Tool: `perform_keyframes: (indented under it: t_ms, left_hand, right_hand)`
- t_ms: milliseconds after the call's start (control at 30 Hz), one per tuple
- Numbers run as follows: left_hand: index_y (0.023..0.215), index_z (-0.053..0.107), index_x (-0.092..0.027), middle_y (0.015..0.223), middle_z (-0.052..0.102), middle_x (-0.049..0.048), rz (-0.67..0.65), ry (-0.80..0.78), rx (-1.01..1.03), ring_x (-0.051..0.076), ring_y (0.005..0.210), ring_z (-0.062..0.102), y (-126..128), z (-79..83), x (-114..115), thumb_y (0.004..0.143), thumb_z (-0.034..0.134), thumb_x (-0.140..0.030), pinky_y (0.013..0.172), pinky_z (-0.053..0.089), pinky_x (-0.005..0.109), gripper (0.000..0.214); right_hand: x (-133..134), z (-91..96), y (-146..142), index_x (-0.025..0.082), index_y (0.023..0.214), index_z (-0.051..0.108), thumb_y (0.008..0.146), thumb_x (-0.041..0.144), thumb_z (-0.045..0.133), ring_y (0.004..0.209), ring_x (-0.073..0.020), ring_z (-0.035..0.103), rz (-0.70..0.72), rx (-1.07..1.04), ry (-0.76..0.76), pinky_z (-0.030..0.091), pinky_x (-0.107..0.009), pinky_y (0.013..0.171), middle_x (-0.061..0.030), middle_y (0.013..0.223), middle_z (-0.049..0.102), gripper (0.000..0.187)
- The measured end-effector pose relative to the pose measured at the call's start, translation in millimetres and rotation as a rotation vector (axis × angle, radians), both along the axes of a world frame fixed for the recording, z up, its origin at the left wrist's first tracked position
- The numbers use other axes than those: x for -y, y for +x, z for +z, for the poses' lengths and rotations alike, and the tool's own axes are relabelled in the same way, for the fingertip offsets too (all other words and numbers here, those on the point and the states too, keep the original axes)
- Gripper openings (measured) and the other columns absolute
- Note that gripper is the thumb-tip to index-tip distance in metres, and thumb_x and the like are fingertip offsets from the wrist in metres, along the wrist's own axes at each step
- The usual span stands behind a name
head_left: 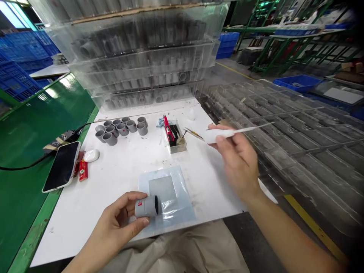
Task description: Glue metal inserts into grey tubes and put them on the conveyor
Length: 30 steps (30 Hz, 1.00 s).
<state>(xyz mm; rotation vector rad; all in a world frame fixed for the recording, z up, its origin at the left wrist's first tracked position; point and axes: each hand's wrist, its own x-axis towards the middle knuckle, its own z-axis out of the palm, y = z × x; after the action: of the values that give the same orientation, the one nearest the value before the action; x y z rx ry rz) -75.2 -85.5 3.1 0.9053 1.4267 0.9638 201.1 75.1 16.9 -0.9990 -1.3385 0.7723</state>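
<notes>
Left hand [113,223] grasping grey PVC coupling [148,206] over plastic sheet [173,189], near tabletop [71,231] edge. Right hand [239,163] pinching white-handled pick [218,133]. Risk: loose grip could drop coupling; thin tip could snag acrylic tray [298,125] alongside.

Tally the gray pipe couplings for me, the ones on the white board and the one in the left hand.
Gray pipe couplings on the white board: 11
Gray pipe coupling in the left hand: 1
Total: 12
</notes>
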Motion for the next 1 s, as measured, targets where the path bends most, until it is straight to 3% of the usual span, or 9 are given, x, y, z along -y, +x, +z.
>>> perform_keyframes:
  t_ms: [133,400,467,600,633,733,800,900,1000]
  left_hand:
    - [0.119,0.077,-0.024,0.114,0.075,0.0063,0.007,0.053,-0.079,0.021,0.094,0.069,-5,-6.1,5,0.083,0.090,-0.045,0.074,0.055,0.025,0.044]
    - [0.127,0.074,-0.022,0.081,0.080,0.0035,0.074,0.054,-0.015,0.020,0.083,0.072,-18,-14.5,6,0.095,0.077,-0.056,0.088,0.052,0.028,0.047]
    - [0.128,0.076,-0.023,0.085,0.081,0.0038,0.092,0.053,0.017,0.018,0.080,0.070,-17,-14.3,4,0.092,0.081,-0.053,0.085,0.053,0.028,0.047]
    - [0.120,0.081,-0.029,0.134,0.072,0.0045,0.139,0.096,-0.010,0.017,0.090,0.068,-11,-12.0,2,0.074,0.098,-0.036,0.075,0.057,0.024,0.049]
    - [0.118,0.082,-0.029,0.134,0.071,0.0040,0.148,0.090,-0.030,0.018,0.094,0.067,-10,-11.4,2,0.072,0.099,-0.034,0.075,0.057,0.023,0.050]
    - [0.131,0.075,-0.028,0.093,0.078,0.0022,0.102,0.034,-0.059,0.015,0.076,0.063,-11,-10.1,4,0.082,0.092,-0.042,0.069,0.053,0.023,0.054]
    - [0.140,0.068,-0.024,0.073,0.075,0.0005,0.037,0.021,-0.043,0.014,0.064,0.056,-14,-9.6,5,0.090,0.085,-0.049,0.065,0.049,0.024,0.058]
    - [0.136,0.071,-0.020,0.075,0.078,0.0039,-0.016,0.026,-0.025,0.015,0.065,0.057,-17,-8.6,5,0.092,0.080,-0.056,0.067,0.049,0.026,0.057]
    - [0.133,0.075,-0.021,0.075,0.078,0.0036,-0.016,0.009,-0.012,0.016,0.066,0.060,-16,-7.4,4,0.090,0.082,-0.057,0.068,0.050,0.026,0.056]
  right_hand:
    - [35,-7.0,-20,0.033,0.145,0.065,0.107,0.045,0.063,0.122,-0.0274,0.072,0.062,-0.213,-0.060,0.063,-0.047,0.103,-0.0065,0.129,0.077,0.040]
    - [65,-13.5,-50,0.032,0.151,0.060,0.106,0.034,0.069,0.089,-0.0186,0.081,0.243,-0.167,-0.109,0.069,-0.031,0.073,-0.0044,0.119,0.081,0.046]
    - [62,-9.5,-55,0.029,0.142,0.067,0.101,0.032,0.076,0.081,-0.0169,0.080,0.227,-0.177,-0.106,0.068,-0.030,0.071,-0.0035,0.111,0.084,0.042]
    - [58,-0.1,-61,0.027,0.110,0.080,0.090,0.029,0.087,0.069,-0.0137,0.073,0.141,-0.164,-0.066,0.061,-0.022,0.057,0.0007,0.091,0.081,0.021]
    - [58,1.2,-61,0.027,0.104,0.080,0.089,0.028,0.088,0.062,-0.0116,0.069,0.127,-0.176,-0.046,0.056,-0.021,0.051,0.0022,0.085,0.079,0.017]
    - [58,-0.4,-65,0.026,0.093,0.077,0.093,0.032,0.084,0.050,-0.0097,0.057,0.123,-0.235,0.058,0.047,-0.023,0.043,0.0039,0.073,0.071,0.009]
    - [59,-5.5,-69,0.024,0.089,0.076,0.100,0.040,0.075,0.055,-0.0135,0.059,0.148,-0.258,0.121,0.049,-0.028,0.046,0.0009,0.072,0.069,0.020]
    - [60,-16.1,-77,0.022,0.085,0.075,0.106,0.049,0.063,0.060,-0.0174,0.060,0.213,-0.281,0.197,0.049,-0.035,0.050,-0.0033,0.074,0.069,0.037]
    - [61,-25.4,-82,0.021,0.083,0.073,0.108,0.046,0.059,0.060,-0.0168,0.058,0.242,-0.227,0.278,0.048,-0.035,0.053,-0.0034,0.076,0.070,0.038]
